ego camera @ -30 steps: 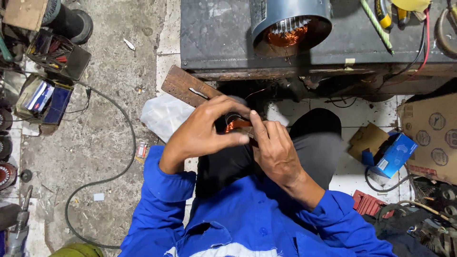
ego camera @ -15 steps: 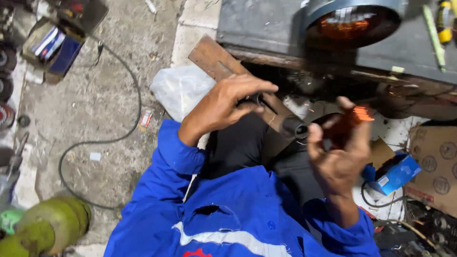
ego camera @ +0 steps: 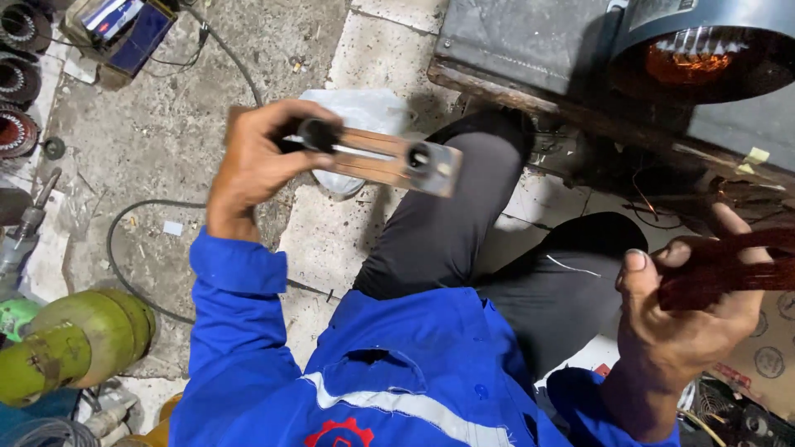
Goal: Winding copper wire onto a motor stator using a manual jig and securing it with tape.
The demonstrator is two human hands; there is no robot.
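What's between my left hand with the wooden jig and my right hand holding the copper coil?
In the head view, your knees in dark trousers lie between the left hand with the wooden jig and the right hand with the copper coil.

A green gas cylinder (ego camera: 70,343) lies on its side at the lower left of the frame on the rough concrete floor (ego camera: 157,124). A black cable (ego camera: 124,240) curves across that floor just above it. At the upper left stands a blue-faced box device (ego camera: 124,29), with round stator cores (ego camera: 18,79) stacked along the left edge. A crumpled clear plastic bag (ego camera: 356,116) lies on the pale tiles at upper centre. In the upper right a dark bench (ego camera: 522,41) carries a grey motor housing (ego camera: 704,33) whose copper windings glow orange inside. A cardboard box (ego camera: 774,356) sits at the lower right edge.
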